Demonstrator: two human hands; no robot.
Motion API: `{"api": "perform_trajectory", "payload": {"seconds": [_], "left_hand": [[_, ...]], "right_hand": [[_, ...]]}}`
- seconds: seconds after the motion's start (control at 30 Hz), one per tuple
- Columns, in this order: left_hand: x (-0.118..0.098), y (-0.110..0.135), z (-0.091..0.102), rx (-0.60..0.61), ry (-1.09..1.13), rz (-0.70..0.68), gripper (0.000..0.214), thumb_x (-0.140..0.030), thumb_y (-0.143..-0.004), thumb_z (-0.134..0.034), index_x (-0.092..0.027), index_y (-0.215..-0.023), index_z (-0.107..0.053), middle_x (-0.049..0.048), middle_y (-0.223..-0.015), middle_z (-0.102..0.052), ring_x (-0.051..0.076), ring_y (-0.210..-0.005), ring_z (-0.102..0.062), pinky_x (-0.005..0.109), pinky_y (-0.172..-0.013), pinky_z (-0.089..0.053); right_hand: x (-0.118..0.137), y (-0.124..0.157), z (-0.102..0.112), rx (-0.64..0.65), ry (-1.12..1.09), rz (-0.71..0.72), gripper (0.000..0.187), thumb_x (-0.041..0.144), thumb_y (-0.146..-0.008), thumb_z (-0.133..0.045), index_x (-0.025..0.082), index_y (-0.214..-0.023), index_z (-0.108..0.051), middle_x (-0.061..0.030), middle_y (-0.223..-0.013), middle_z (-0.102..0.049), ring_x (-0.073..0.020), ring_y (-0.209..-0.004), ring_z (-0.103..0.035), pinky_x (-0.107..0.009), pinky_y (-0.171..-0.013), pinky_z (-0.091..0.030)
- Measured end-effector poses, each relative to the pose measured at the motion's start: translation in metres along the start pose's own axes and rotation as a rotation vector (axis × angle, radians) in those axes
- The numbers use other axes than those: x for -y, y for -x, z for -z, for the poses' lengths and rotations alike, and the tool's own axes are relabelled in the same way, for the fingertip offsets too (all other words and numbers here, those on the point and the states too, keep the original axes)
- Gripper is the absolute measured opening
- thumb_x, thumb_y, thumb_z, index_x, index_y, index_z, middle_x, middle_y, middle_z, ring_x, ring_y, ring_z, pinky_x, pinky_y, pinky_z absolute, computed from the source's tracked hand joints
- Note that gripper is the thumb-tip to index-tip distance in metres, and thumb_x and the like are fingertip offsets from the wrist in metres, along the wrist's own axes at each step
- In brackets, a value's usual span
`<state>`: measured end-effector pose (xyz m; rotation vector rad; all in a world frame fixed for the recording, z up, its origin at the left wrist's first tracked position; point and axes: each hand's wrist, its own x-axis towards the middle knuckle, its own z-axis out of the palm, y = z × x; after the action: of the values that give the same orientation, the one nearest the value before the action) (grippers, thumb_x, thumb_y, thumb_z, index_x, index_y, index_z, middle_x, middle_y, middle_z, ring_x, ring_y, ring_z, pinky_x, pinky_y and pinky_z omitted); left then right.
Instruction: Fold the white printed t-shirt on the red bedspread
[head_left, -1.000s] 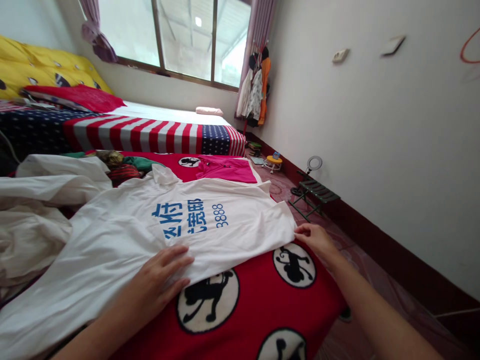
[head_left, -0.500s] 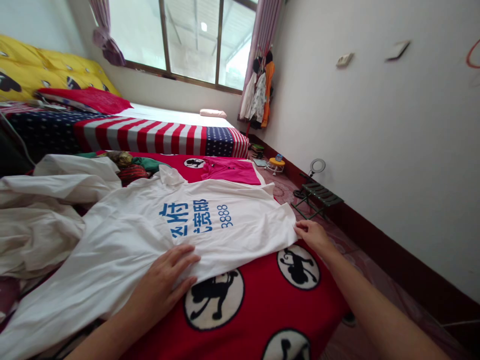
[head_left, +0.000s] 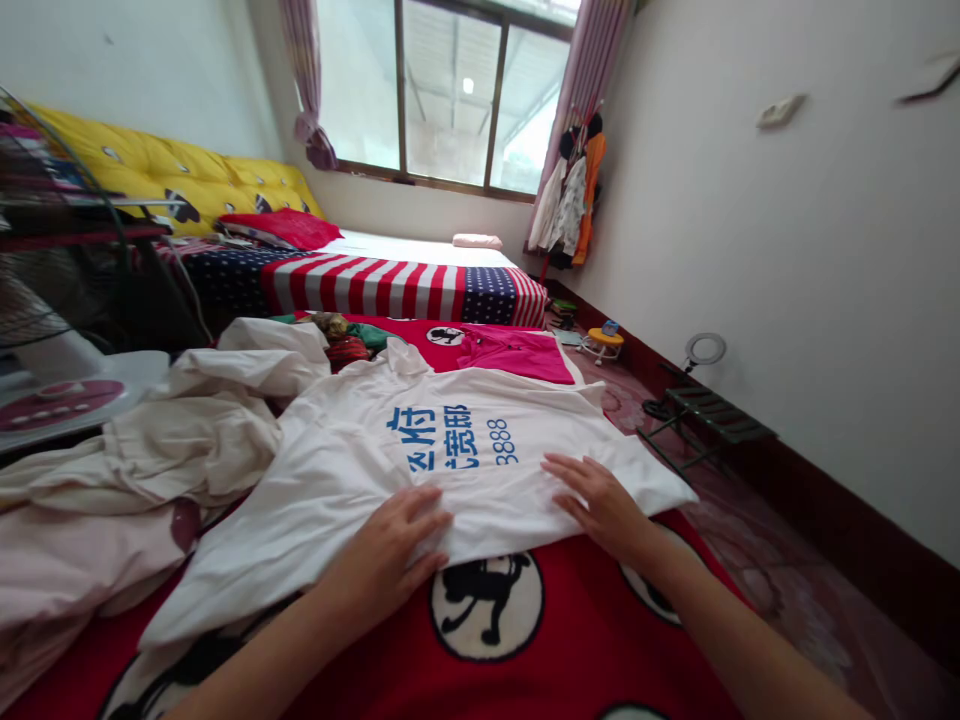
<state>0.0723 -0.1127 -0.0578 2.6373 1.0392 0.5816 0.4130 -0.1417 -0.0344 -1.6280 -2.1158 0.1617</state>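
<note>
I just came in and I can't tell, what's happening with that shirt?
A person has both bare hands on a white T-shirt with blue lettering and 3888 printed on it. It lies on a red monkey-print bedspread. The left hand rests near the shirt's lower edge, and the right hand rests flat on its other side. A pink shirt lies beyond, and crumpled pale cloth is heaped to the left.

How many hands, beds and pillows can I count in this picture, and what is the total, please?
Hands: 2 (left hand, right hand)
Beds: 2 (red monkey-print bed, flag-print bed)
Pillows: 2 (red pillow, pale pink pillow)
Total: 6
</note>
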Motion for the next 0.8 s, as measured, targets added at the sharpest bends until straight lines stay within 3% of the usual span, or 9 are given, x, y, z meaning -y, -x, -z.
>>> {"api": "perform_trajectory", "payload": {"seconds": [0.07,0.13,0.23,0.4,0.53,0.67,0.73,0.8], "left_hand": [[0.006,0.005,0.009,0.024,-0.027,0.033,0.039,-0.035,-0.084,-0.059,-0.026,-0.123,-0.061,0.0113,-0.139,-0.05,0.033,-0.129,-0.045,0.057,-0.107,-0.034],[0.013,0.013,0.021,0.072,-0.024,0.057,0.042,-0.034,-0.084,-0.06,-0.027,-0.125,-0.06,0.0114,-0.143,-0.046,0.033,-0.131,-0.043,0.056,-0.107,-0.034],[0.025,0.029,0.043,0.082,0.017,0.113,0.038,-0.037,-0.085,-0.06,-0.027,-0.121,-0.063,0.0104,-0.141,-0.048,0.029,-0.127,-0.048,0.045,-0.105,-0.04],[0.049,0.068,0.082,-0.131,-0.073,0.344,0.03,-0.037,-0.087,-0.052,-0.024,-0.108,-0.068,0.0078,-0.122,-0.062,0.024,-0.11,-0.06,0.037,-0.097,-0.047],[0.061,0.104,0.103,-0.231,-0.128,0.526,0.029,-0.043,-0.085,-0.054,-0.02,-0.092,-0.069,0.0069,-0.099,-0.067,0.023,-0.092,-0.063,0.035,-0.084,-0.05],[0.053,0.121,0.112,-0.195,0.011,0.493,0.028,-0.045,-0.084,-0.056,-0.02,-0.085,-0.069,0.0052,-0.092,-0.068,0.02,-0.087,-0.063,0.03,-0.078,-0.05],[0.045,0.116,0.114,-0.16,0.088,0.44,0.026,-0.043,-0.086,-0.055,-0.021,-0.085,-0.07,0.0041,-0.091,-0.069,0.019,-0.087,-0.064,0.028,-0.08,-0.05],[0.037,0.099,0.114,-0.131,0.136,0.371,0.024,-0.04,-0.088,-0.054,-0.022,-0.088,-0.071,0.0035,-0.092,-0.071,0.019,-0.088,-0.064,0.028,-0.081,-0.05]], "right_hand": [[0.003,-0.011,-0.013,0.075,-0.035,-0.014,0.033,0.029,-0.088,-0.047,0.029,-0.118,-0.062,-0.0033,-0.13,-0.059,-0.0226,-0.119,-0.053,-0.046,-0.109,-0.031],[-0.003,-0.022,-0.018,0.008,-0.009,-0.08,0.029,0.028,-0.085,-0.05,0.025,-0.107,-0.068,-0.0062,-0.121,-0.065,-0.0256,-0.113,-0.056,-0.047,-0.104,-0.037],[-0.012,-0.035,-0.019,-0.128,0.042,-0.076,0.027,0.032,-0.08,-0.057,0.022,-0.102,-0.069,-0.0099,-0.113,-0.067,-0.029,-0.108,-0.057,-0.048,-0.099,-0.041],[-0.008,-0.038,-0.032,-0.056,-0.041,0.05,0.021,0.035,-0.081,-0.056,0.025,-0.095,-0.068,-0.0075,-0.104,-0.066,-0.026,-0.098,-0.06,-0.042,-0.089,-0.048],[0.016,-0.037,-0.044,-0.104,0.039,0.087,0.014,0.031,-0.078,-0.057,0.024,-0.082,-0.068,-0.0086,-0.097,-0.066,-0.0281,-0.089,-0.06,-0.045,-0.082,-0.047],[0.063,-0.035,-0.047,0.135,-0.1,0.225,0.012,0.029,-0.083,-0.055,0.026,-0.084,-0.066,-0.0052,-0.094,-0.066,-0.0229,-0.089,-0.059,-0.036,-0.081,-0.047],[0.082,-0.037,-0.047,0.243,-0.129,0.224,0.009,0.026,-0.082,-0.056,0.026,-0.083,-0.065,-0.004,-0.092,-0.065,-0.0219,-0.089,-0.058,-0.034,-0.079,-0.046],[0.092,-0.041,-0.048,0.271,-0.137,0.176,0.009,0.025,-0.081,-0.056,0.024,-0.078,-0.064,-0.0033,-0.087,-0.064,-0.021,-0.086,-0.058,-0.032,-0.077,-0.045]]}}
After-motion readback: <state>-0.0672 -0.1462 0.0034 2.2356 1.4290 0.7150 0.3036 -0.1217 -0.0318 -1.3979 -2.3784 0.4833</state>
